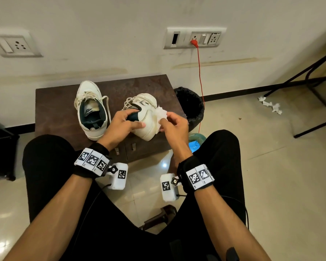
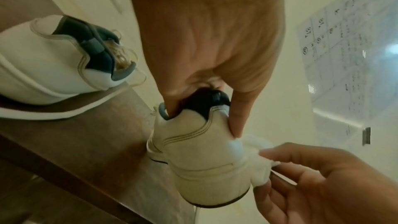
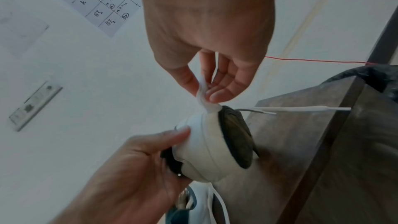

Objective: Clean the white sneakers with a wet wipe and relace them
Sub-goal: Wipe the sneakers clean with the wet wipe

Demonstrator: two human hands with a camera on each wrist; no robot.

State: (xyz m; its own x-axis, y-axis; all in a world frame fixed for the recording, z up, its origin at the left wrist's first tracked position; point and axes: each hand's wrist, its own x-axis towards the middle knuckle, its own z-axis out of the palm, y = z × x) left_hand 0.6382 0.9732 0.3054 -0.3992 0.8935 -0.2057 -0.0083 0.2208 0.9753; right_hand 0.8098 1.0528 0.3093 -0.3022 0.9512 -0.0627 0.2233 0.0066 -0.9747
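Left hand: forearm extended forward, wrist banded; fingers hooked inside the collar of a sneaker, thumb pressed on its outer heel. Right hand: forearm extended forward, wrist banded; thumb and fingertips pinched a bunched wipe against the sneaker's side. Both hands were close together ahead of the knees.
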